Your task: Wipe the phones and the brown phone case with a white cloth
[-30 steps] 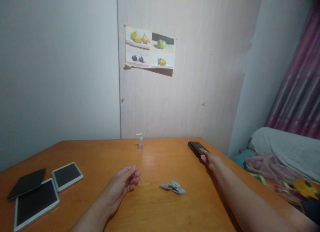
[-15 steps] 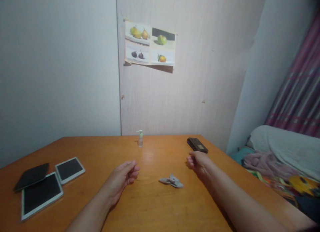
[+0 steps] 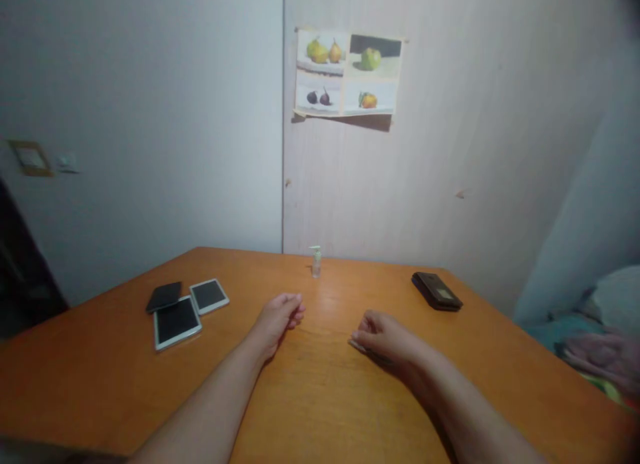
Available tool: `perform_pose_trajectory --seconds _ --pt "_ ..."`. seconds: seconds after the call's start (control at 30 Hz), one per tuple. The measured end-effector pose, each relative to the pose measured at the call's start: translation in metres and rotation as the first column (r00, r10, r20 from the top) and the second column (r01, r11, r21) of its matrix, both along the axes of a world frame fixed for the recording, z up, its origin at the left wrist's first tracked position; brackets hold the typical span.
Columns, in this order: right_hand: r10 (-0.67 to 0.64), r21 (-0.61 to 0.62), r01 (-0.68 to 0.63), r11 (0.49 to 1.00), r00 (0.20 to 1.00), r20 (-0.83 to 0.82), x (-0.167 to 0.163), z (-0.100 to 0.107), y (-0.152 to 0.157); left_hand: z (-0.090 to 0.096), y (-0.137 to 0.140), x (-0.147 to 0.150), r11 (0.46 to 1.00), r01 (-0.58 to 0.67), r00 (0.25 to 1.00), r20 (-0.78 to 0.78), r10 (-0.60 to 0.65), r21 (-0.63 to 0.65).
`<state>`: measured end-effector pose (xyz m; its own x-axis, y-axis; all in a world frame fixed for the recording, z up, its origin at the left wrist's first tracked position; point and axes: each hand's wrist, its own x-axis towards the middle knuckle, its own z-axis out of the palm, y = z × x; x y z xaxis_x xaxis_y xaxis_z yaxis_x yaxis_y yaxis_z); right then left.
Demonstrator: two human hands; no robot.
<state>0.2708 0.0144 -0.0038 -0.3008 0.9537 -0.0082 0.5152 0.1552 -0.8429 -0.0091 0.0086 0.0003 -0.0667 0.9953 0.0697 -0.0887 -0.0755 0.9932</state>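
Left of the pump bottle (image 3: 316, 264), see a dark flat object (image 3: 164, 296) overlapping a white tablet (image 3: 177, 322), then a smaller tablet (image 3: 209, 295), then the left hand (image 3: 277, 319), loosely curled and free. Nearer than the bottle and rightward, find the right hand (image 3: 384, 335) curled over a mostly hidden gray piece (image 3: 357, 346), cannot tell if grasping; farther right, a brown case (image 3: 435, 291).

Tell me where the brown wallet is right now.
In the head view, the brown wallet lies near the far right corner of the table, beyond the right hand and to the right of the pump bottle.
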Motion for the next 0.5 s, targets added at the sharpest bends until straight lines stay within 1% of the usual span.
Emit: perform_pose_trajectory --seconds 0.03,0.1,0.17,0.23,0.37,0.43,0.5 --pt "0.035 0.041 -0.039 0.998 0.995 0.093 0.006 -0.004 -0.001 -0.001 -0.001 0.002 1.000 -0.018 1.000 -0.008 0.018 0.010" --pt "0.092 0.068 -0.105 0.992 0.980 0.177 0.016 -0.012 0.003 -0.003 0.000 0.004 0.997 -0.063 0.998 -0.027 0.064 0.033" --pt "0.163 0.079 -0.183 0.980 0.963 0.214 0.021 -0.022 0.012 -0.007 0.001 0.004 0.991 -0.122 0.991 -0.055 0.125 0.057" --pt "0.198 0.098 -0.223 0.970 0.956 0.217 0.022 -0.030 0.020 -0.010 0.003 0.002 0.979 -0.188 0.976 -0.098 0.195 0.077" --pt "0.189 0.190 -0.241 0.952 0.948 0.254 0.016 -0.037 0.026 -0.013 0.001 -0.005 0.942 -0.320 0.915 -0.225 0.335 0.101" --pt "0.160 0.226 -0.230 0.946 0.943 0.291 0.014 -0.035 0.025 -0.011 0.000 -0.009 0.917 -0.384 0.867 -0.298 0.399 0.111" --pt "0.142 0.238 -0.225 0.945 0.937 0.319 0.012 -0.032 0.024 -0.007 -0.002 -0.015 0.885 -0.449 0.804 -0.377 0.459 0.121"
